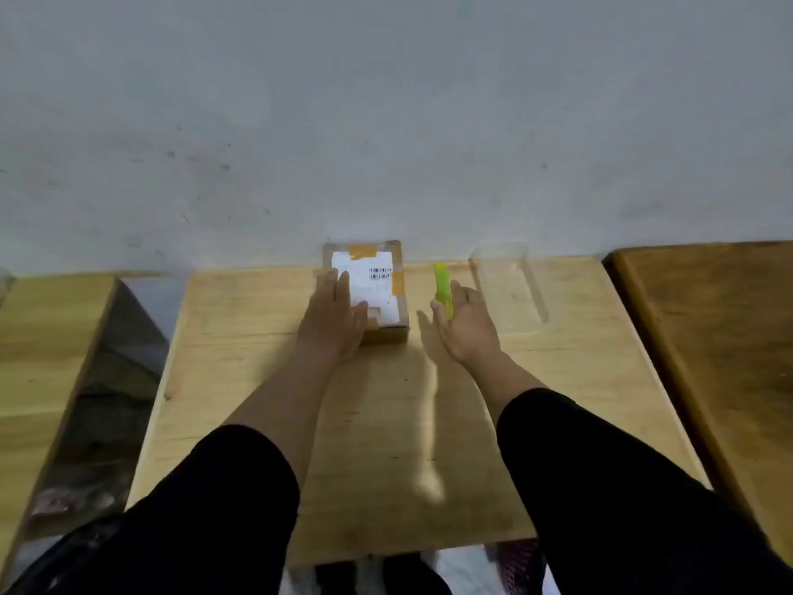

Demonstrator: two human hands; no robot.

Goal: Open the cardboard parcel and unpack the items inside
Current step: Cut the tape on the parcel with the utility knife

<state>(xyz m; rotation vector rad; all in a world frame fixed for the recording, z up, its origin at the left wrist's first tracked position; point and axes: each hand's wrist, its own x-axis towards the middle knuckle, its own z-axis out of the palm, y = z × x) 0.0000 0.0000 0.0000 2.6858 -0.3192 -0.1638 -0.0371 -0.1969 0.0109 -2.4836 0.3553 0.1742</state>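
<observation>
We see one cardboard parcel [377, 289] at the wooden table's [240, 337] far edge by the wall, long axis running away from us, label blurred; our left hand [334, 319] lies flat across its near left corner, hiding it; our right hand [465, 324], fingers relaxed and spread, reaches one green utility knife [443, 285]; whether they touch is unclear; one clear container [508, 289] sits right.

my two arms show from the bottom edge. black sleeves on both, plain, no print or logo i can make out. left sleeve [223, 500] is pushed up and ends in a rounded bunched cuff partway along the forearm; right sleeve [600, 474] is pushed up the same way. forearms bare below the cuffs. left hand [332, 319] and right hand [465, 326] bare, no gloves. rings, watch: too blurred to tell. fabric looks soft, matte, loose.
</observation>
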